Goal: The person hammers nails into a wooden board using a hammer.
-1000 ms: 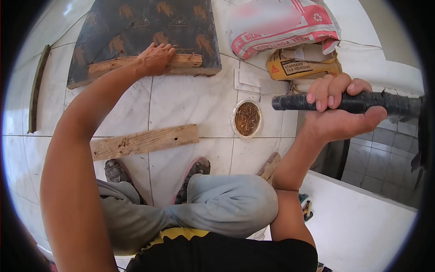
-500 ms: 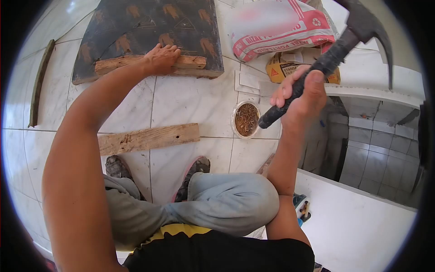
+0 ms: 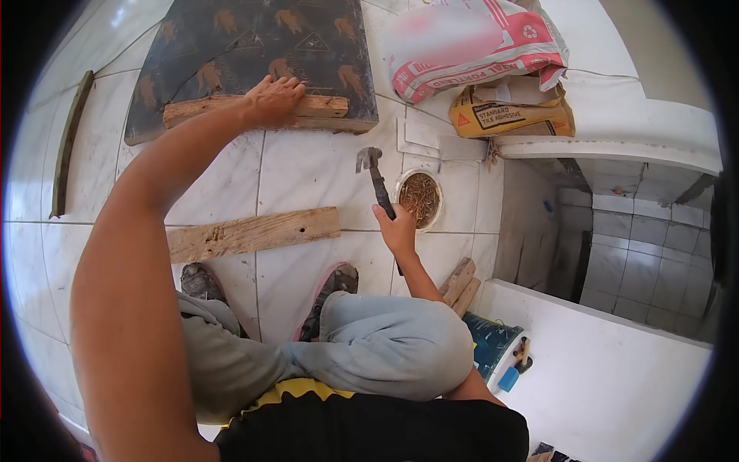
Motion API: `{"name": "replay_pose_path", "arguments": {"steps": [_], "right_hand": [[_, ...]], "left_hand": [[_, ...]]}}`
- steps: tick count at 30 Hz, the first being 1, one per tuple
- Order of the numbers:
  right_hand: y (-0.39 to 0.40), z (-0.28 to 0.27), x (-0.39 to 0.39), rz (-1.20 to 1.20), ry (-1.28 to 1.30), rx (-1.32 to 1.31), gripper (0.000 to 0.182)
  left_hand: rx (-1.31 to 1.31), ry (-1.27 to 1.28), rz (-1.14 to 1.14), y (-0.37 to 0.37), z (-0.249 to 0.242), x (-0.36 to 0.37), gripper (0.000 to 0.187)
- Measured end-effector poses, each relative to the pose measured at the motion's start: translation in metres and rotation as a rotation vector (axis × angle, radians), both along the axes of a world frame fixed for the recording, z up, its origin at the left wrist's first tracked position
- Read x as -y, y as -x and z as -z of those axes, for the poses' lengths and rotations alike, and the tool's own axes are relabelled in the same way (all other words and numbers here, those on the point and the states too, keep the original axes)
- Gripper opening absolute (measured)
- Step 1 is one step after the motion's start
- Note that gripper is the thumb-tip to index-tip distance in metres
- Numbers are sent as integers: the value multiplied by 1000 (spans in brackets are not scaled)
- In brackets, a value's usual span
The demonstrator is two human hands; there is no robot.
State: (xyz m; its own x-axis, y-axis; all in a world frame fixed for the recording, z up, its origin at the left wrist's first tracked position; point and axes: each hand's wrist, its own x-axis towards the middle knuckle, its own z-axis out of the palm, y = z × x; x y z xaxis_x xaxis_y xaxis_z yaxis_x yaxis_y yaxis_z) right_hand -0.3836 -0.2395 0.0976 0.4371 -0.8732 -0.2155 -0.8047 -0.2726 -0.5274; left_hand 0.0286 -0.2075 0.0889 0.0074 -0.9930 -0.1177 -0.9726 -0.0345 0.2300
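Note:
My left hand (image 3: 275, 102) lies across a short strip of wood (image 3: 202, 109), its fingers over the far edge, pressing it to the near edge of a dark printed plywood panel (image 3: 254, 58). In my right hand (image 3: 399, 231) is a claw hammer (image 3: 379, 183), gripped round its black handle. The hammer head is up, near the panel's right front corner but apart from it. Beside the hammer stands a round white tub of nails (image 3: 419, 202). A loose wooden plank (image 3: 254, 235) lies on the floor between my feet and the panel.
A red and white cement bag (image 3: 477, 54) and a yellow tile adhesive bag (image 3: 516, 115) lie at the back right. Tile pieces (image 3: 431, 142) sit before them. A tiled recess (image 3: 639, 246) opens at right. A bucket (image 3: 496, 346) and wood offcuts (image 3: 459, 285) are by my knee.
My right hand has swung the hammer down and to the left, from high at the right to beside the nail tub. My left hand stays on the wood strip.

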Motion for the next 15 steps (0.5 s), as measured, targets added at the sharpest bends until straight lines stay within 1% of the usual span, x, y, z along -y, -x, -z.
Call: {"name": "replay_pose_path", "arguments": {"steps": [1, 3, 4, 5, 7, 8, 10, 11, 13, 15], "right_hand": [[11, 11, -3, 0, 2, 4, 51], [26, 34, -11, 125, 64, -79, 41], [35, 49, -12, 123, 60, -74, 41], [41, 65, -12, 134, 129, -58, 39], [45, 79, -19, 145, 255, 4, 36], [50, 84, -20, 153, 253, 5, 36], [57, 94, -19, 153, 221, -49, 37], [60, 96, -22, 164, 213, -46, 37], [54, 85, -23, 90, 209, -124, 45], [33, 61, -27, -14, 213, 39, 60]], "left_hand": [[-28, 9, 5, 1, 1, -1, 59], [-22, 25, -3, 2, 3, 0, 60], [-22, 40, -15, 3, 3, -1, 61], [-14, 35, -21, 2, 3, -2, 61], [-48, 30, -30, 1, -6, 2, 60], [-46, 27, -22, 1, -10, 6, 60], [-84, 6, -108, -5, -31, 14, 56], [-79, -1, -98, -9, -41, 18, 56], [-82, 46, -122, -21, -62, 29, 56], [-71, 56, -123, -33, -82, 36, 57]]}}
